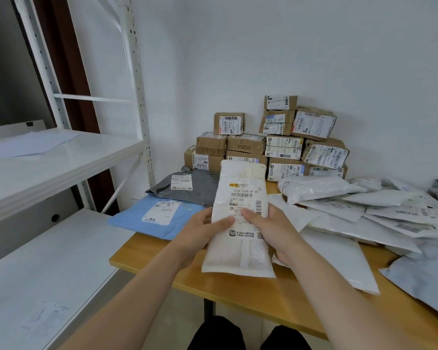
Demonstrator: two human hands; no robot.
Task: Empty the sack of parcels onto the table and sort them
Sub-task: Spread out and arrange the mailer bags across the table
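Parcel [240, 223] clamped between left hand [201, 232] and right hand [269, 229] over counter [238, 293]. Careless drop onto slick mailer heap [379, 213] could slide some off.

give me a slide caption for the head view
Left hand and right hand hold a white parcel above the table, label facing the camera, boxes stacked behind, mailers piled at right

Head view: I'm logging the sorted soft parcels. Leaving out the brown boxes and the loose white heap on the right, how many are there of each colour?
Grey bag: 1
Blue bag: 1
White padded mailer, gripped by the left hand and the right hand: 1
Total: 3
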